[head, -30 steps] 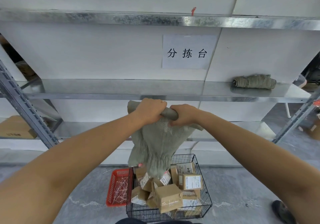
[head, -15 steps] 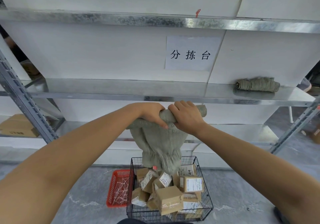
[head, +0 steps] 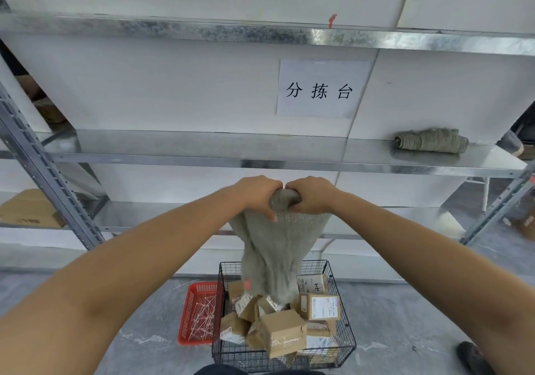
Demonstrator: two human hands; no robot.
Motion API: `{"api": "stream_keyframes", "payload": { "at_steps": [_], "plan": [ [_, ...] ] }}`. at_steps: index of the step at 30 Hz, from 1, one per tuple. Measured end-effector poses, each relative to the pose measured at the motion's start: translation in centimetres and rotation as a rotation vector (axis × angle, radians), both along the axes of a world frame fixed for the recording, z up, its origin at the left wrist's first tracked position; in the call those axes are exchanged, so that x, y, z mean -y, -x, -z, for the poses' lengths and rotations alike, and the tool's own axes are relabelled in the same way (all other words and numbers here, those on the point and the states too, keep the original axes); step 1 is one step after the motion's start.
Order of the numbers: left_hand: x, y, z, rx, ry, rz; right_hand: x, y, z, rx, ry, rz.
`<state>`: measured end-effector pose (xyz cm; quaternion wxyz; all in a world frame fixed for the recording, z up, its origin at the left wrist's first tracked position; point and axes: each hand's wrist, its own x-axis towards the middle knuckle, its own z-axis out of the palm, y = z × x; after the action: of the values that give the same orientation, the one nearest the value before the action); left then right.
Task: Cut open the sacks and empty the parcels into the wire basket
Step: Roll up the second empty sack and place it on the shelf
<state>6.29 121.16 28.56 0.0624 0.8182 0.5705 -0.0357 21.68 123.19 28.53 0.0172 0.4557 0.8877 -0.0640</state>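
Note:
A limp grey-green woven sack (head: 272, 253) hangs from both my hands above the black wire basket (head: 346, 343) on the floor. My left hand (head: 256, 193) and my right hand (head: 311, 193) are side by side, both closed on the bunched, rolled top of the sack. Its lower end dangles among the cardboard parcels (head: 285, 335) heaped in the basket. Several of the parcels carry white labels.
A red plastic tray (head: 199, 314) with white cable ties sits left of the basket. A metal shelf rack (head: 202, 154) stands behind, with a rolled sack (head: 431, 140) on the middle shelf at right and a cardboard box (head: 29, 209) at lower left. A dark shoe (head: 474, 357) shows at bottom right.
My hands have come closer together, gathering the sack's top into a tighter roll. The sack hangs shorter, with more of it bunched in my hands.

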Motion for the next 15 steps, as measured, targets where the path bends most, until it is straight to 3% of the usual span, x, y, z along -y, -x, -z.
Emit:
{"api": "stream_keyframes", "payload": {
  "at_steps": [3,9,11,15],
  "plan": [
    [-0.6,0.5,-0.8,0.118,0.238,-0.011,0.5,-0.1,1.1,0.106,-0.342,-0.065],
    [-1.2,1.1,-1.0,0.192,0.265,-0.024,0.2,-0.7,2.0,-0.034,-0.652,-0.117],
    [-1.1,0.8,-0.7,0.159,0.155,-0.025,0.3,-0.6,1.6,0.007,-0.568,-0.067],
    [-1.1,0.4,-0.3,-0.018,-0.118,0.006,0.2,-0.4,0.5,0.038,-0.173,0.033]
  ]
}}
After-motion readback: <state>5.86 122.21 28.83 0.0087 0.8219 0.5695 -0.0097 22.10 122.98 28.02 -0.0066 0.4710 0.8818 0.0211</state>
